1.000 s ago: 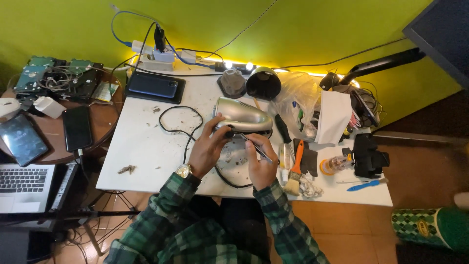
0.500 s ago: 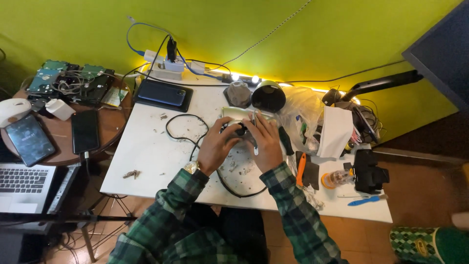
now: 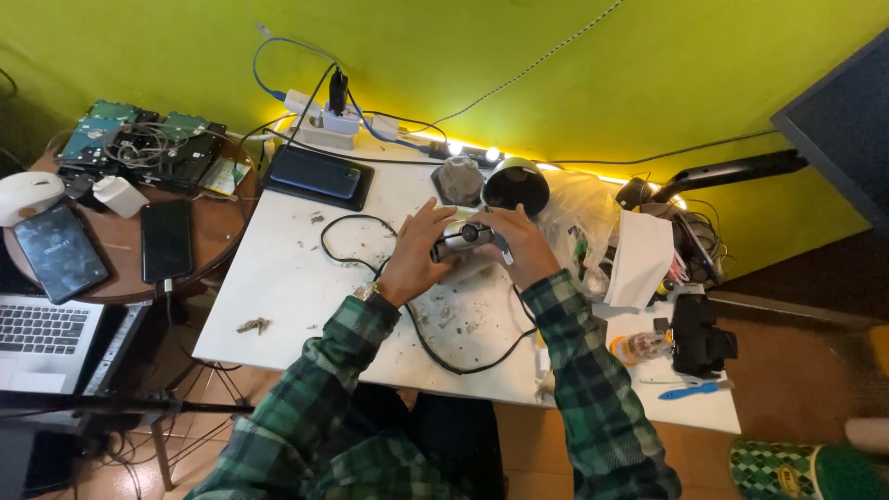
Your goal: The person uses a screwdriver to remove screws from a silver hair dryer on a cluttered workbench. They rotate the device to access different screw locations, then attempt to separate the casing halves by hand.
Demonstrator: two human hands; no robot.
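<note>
Both my hands hold a silver-grey device (image 3: 463, 239) with a dark round part on its side, just above the white table (image 3: 278, 278). My left hand (image 3: 417, 255) wraps its left end, fingers spread over the top. My right hand (image 3: 517, 245) grips its right end. A black cable (image 3: 352, 250) loops on the table from the device and curves back under my forearms. Bits of dark debris (image 3: 454, 315) lie on the table below the device. Both my sleeves are green plaid.
Behind the device are a black dome (image 3: 514, 185), a grey lump (image 3: 460, 179), a dark phone (image 3: 315, 173) and a power strip (image 3: 324, 125). Clutter and a plastic bag (image 3: 583, 218) fill the right. A round wooden table (image 3: 120, 264) at left holds phones and hard drives; a laptop (image 3: 42, 338) sits below.
My hands and the device moved up and away from me on the table. My right hand, which held a thin tool a second ago, now grips the device.
</note>
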